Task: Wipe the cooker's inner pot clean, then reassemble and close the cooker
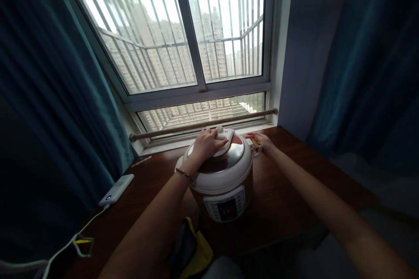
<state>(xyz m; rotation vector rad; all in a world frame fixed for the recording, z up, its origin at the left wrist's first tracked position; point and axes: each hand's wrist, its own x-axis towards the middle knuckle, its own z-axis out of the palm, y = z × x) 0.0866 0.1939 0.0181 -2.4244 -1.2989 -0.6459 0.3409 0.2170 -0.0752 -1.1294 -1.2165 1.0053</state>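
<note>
A white electric pressure cooker (218,183) with a shiny lid and a dark display on its front stands on the wooden table. My left hand (207,143) lies over the top of the lid, its fingers wrapped around the pale lid handle (221,137). At the cooker's right side, my right hand (264,144) is closed at the side handle (256,143), which shows white and gold-brown parts. Some of its fingers reach behind the handle and are partly hidden. The lid sits on the cooker.
A white power-bank-like device (117,190) with a white cable (78,233) lies at the table's left. A yellow and dark cloth-like thing (198,250) is at the front edge. A rail (203,125) crosses below the barred window. Blue curtains (55,74) hang on both sides.
</note>
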